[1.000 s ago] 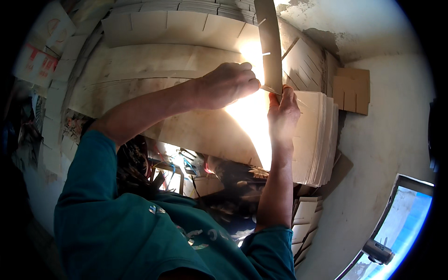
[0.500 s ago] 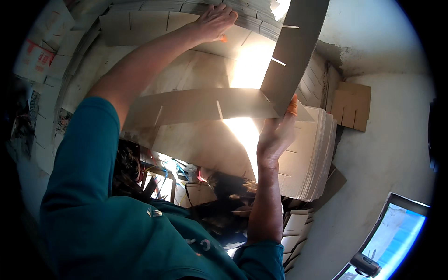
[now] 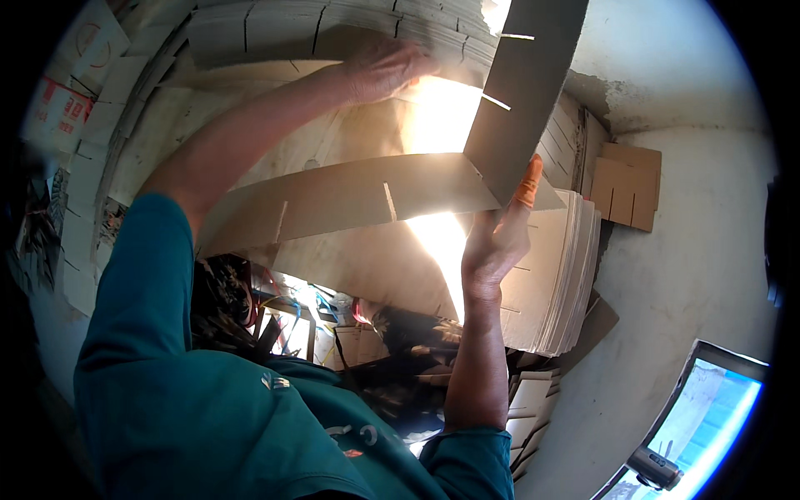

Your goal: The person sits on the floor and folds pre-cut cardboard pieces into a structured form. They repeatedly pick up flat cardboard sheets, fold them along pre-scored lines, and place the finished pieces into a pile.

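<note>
My right hand [image 3: 496, 246] grips two slotted cardboard strips where they meet at a corner, an orange cover on one of its digits. One strip [image 3: 525, 87] rises toward the top edge; the other strip [image 3: 333, 196] stretches left across my front, with narrow slots cut in it. My left hand [image 3: 392, 71], smeared by motion, is in front of the far cardboard stack [image 3: 279, 33]. Its fingers appear closed on another cardboard strip [image 3: 242, 73], seen almost edge-on beneath my forearm.
A thick pile of cardboard sheets [image 3: 550, 283] stands to the right of my right hand. Slotted brown pieces [image 3: 627, 187] rest against the pale wall [image 3: 667, 283]. More cardboard lines the left side [image 3: 87, 183]. Bright light falls on the board [image 3: 350, 125].
My left hand has moved down and slightly right from the far stack, and the strip beneath it has tilted nearly edge-on. The joined strips in my right hand have barely shifted.
</note>
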`<act>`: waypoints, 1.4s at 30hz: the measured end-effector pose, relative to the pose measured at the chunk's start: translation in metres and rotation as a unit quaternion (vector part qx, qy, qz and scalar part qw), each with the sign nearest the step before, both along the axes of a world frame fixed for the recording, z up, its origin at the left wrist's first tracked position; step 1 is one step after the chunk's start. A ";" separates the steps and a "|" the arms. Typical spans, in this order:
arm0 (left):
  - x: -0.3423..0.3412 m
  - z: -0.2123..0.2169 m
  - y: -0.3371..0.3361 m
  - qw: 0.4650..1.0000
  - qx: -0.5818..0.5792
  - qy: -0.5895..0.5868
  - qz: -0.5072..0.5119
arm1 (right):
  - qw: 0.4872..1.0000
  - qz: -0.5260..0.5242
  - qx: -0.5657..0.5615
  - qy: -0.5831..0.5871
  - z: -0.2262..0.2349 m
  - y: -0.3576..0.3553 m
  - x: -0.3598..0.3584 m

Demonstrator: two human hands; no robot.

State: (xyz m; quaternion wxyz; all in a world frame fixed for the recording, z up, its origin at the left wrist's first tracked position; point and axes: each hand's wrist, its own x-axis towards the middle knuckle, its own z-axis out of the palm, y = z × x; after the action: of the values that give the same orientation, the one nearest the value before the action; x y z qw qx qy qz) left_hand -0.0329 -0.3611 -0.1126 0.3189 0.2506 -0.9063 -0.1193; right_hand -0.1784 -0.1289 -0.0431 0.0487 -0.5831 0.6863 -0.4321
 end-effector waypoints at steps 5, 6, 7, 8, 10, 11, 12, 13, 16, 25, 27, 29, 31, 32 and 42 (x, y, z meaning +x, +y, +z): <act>-0.007 0.024 0.023 0.998 -0.005 -0.060 -0.034 | 1.000 -0.010 0.024 -0.004 0.002 0.003 -0.001; -0.008 0.026 0.025 0.998 -0.013 -0.056 -0.034 | 1.000 -0.007 0.026 -0.011 0.003 0.004 0.000; -0.008 0.025 0.026 0.998 -0.016 -0.045 -0.035 | 0.999 -0.004 0.027 -0.017 0.003 0.005 0.000; -0.008 0.024 0.027 0.999 -0.019 -0.035 -0.035 | 1.000 0.004 0.021 -0.017 0.003 0.005 0.000; -0.010 0.028 0.031 0.999 -0.014 -0.031 -0.043 | 1.000 0.017 0.010 -0.017 0.002 0.005 0.000; -0.011 0.031 0.033 0.998 -0.007 -0.036 -0.048 | 1.000 0.023 -0.006 -0.006 0.002 0.005 -0.001; -0.011 0.033 0.034 0.998 0.001 -0.042 -0.053 | 0.999 0.030 -0.022 0.005 0.002 0.005 -0.001; -0.011 0.033 0.035 0.998 -0.017 -0.039 -0.050 | 0.999 0.036 -0.037 0.016 0.002 0.004 -0.002; -0.012 0.033 0.036 0.997 -0.057 -0.024 -0.045 | 0.998 0.019 -0.029 0.046 -0.001 0.005 -0.004; -0.018 0.048 0.051 0.993 -0.061 0.016 -0.100 | 0.998 -0.003 0.066 0.020 -0.001 0.013 -0.010; -0.019 0.052 0.059 0.993 -0.051 0.025 -0.101 | 0.998 -0.006 0.061 0.020 -0.003 0.014 -0.010; -0.017 0.059 0.067 0.992 -0.029 0.051 -0.107 | 0.995 -0.006 0.082 0.049 -0.008 0.015 -0.014; -0.013 0.062 0.072 0.993 -0.005 0.045 -0.109 | 0.986 -0.003 0.129 0.106 -0.017 0.017 -0.020; -0.011 0.062 0.073 0.994 0.008 0.028 -0.108 | 0.986 -0.008 0.131 0.103 -0.021 0.019 -0.020; 0.001 0.097 -0.007 0.977 0.119 -0.157 0.078 | 0.997 0.002 0.002 0.082 -0.022 0.020 -0.006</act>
State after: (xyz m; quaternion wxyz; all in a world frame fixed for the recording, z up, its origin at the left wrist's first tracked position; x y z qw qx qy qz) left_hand -0.0316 -0.3686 -0.0156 0.1488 0.3723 -0.9019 -0.1604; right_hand -0.1844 -0.1087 -0.0646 -0.0051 -0.6179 0.6874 -0.3815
